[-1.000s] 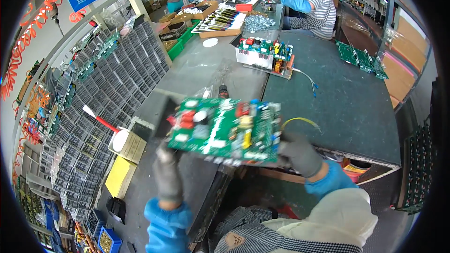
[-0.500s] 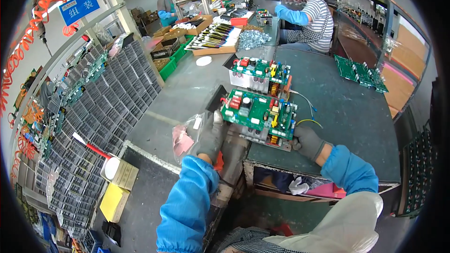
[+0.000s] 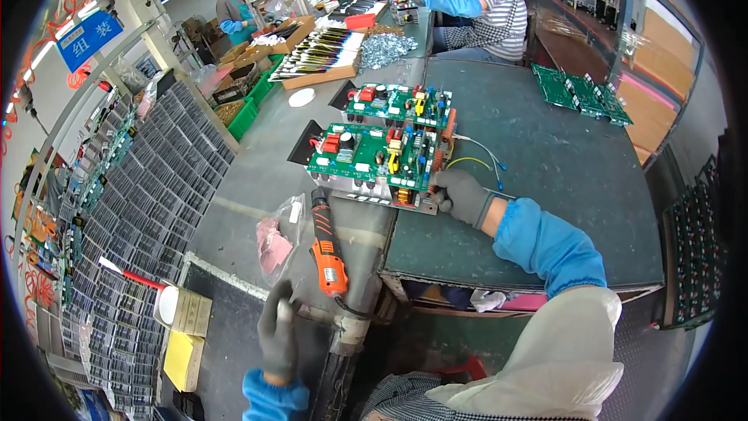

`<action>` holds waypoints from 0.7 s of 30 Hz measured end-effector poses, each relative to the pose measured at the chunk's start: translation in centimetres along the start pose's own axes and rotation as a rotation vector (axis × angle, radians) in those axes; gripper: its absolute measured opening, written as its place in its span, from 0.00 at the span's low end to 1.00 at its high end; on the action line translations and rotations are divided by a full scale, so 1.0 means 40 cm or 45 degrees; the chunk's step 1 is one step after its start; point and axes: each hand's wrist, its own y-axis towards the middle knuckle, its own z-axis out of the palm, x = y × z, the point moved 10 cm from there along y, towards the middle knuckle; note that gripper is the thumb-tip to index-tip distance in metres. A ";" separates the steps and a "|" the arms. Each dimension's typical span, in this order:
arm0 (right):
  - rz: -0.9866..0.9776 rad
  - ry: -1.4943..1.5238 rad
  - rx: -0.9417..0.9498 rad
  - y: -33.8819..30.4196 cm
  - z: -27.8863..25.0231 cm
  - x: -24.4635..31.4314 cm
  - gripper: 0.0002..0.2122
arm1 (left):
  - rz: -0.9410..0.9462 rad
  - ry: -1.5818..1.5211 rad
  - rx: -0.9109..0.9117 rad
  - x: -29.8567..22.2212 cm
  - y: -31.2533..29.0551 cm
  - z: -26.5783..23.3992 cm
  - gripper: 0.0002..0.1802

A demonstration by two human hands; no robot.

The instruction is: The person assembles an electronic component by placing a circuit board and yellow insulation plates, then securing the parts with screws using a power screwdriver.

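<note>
A green circuit board assembly (image 3: 370, 157) lies on the bench, its board mounted on a metal base with a black end plate at the left. My gloved right hand (image 3: 465, 198) has its fingers curled at the near right corner of that base. Apart from it, my gloved left hand (image 3: 278, 331) is at the near left with fingers stretched out and nothing in them. Between them an orange and black electric screwdriver (image 3: 327, 253) lies beside a clear plastic bag (image 3: 274, 240) with pink content. A second board assembly (image 3: 405, 101) stands directly behind the first.
Thin wires (image 3: 487, 160) trail to the assemblies' right. Several green boards (image 3: 580, 95) lie at the far right. Beyond are a white disc (image 3: 301, 97), a pile of small silvery parts (image 3: 386, 51) and a seated co-worker (image 3: 499, 12). A cardboard box (image 3: 187, 310) is at left.
My left hand has let go of the near assembly and drawn back toward me, uncovering the screwdriver. The assembly now sits closer to the one behind it; my right hand stays at its corner.
</note>
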 end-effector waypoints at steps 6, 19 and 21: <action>0.013 -0.105 0.032 0.015 -0.012 0.022 0.11 | -0.162 0.078 -0.193 0.064 -0.190 -0.148 0.37; -0.211 -0.738 -0.399 0.201 -0.243 0.257 0.13 | 0.465 1.279 0.171 -0.094 -0.289 0.061 0.34; -0.177 -0.808 -0.395 0.245 -0.225 0.236 0.12 | 0.458 1.283 0.218 -0.078 -0.275 0.081 0.39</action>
